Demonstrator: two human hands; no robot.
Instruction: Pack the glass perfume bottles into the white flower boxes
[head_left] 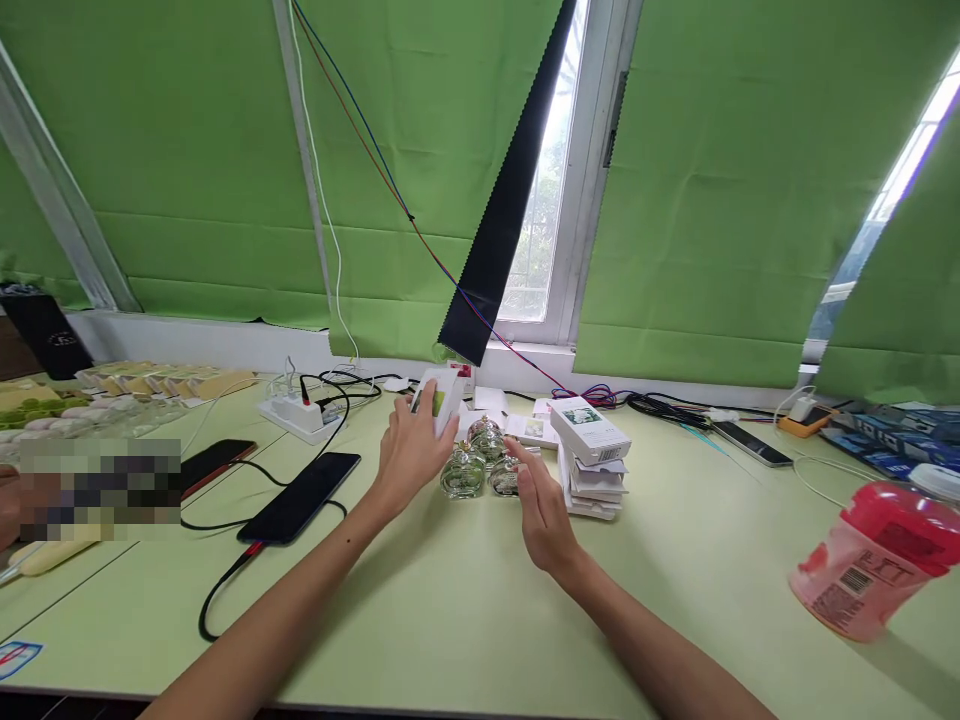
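Far to the left of the three glass bottles (486, 440), a pixelated patch (101, 490) covers part of the table (450, 620); what lies under it I cannot tell. It also meets the edge of a dark phone (217, 466). Nearer to the bottles, but still on their left, a black smartphone (300, 498) lies with a cable at its lower end, and behind it a white power strip (296, 415) is half lost among plugs.

Just left of and above the bottles, the left hand (412, 450) is closed around a white box (448, 400) — thumb at the near side, one finger on the face. This hides most of the print, and the underside is not visible. The rear bottle is partly covered by the front ones.

At the bottles' right side, the right hand (544, 510) has its fingers extended and grips nothing; it hides part of the right bottle — whether it touches, I cannot tell. Right of the bottles stands an uneven stack of white boxes (591, 447), and far right a pink jar (874, 560), its label too small to read completely.
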